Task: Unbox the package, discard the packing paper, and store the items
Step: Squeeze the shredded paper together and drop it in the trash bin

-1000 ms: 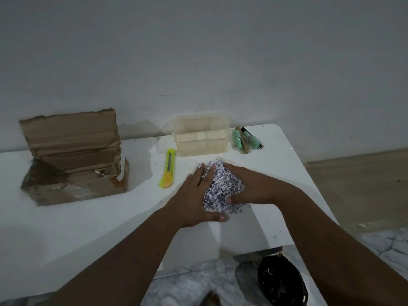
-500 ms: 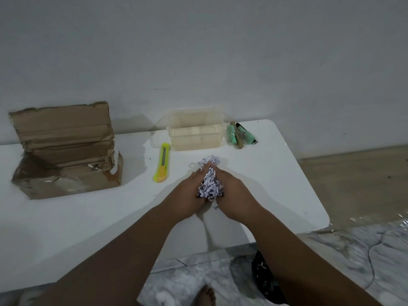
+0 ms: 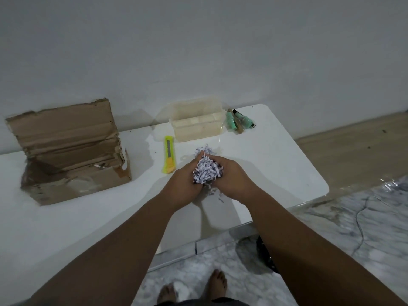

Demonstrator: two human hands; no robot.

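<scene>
Beside cupped hands, yellow cutter (image 3: 169, 154), open carton (image 3: 66, 151), perhaps bottles (image 3: 239, 121)

Glossy white counter (image 3: 66, 217) against the wall, opened cardboard box (image 3: 70, 151) at left, yellow utility knife (image 3: 169, 154), clear plastic container (image 3: 197, 122), green tubes (image 3: 239, 121) beside it

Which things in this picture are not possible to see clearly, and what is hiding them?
1. Inside of the cardboard box, head view: its front wall and shadow hide the contents.
2. Black object on the floor: the right forearm and table edge cover most of it.
3. Green items beside the clear container: too small to identify.
4. Shredded paper: both hands, left and right, hide its underside.
</scene>
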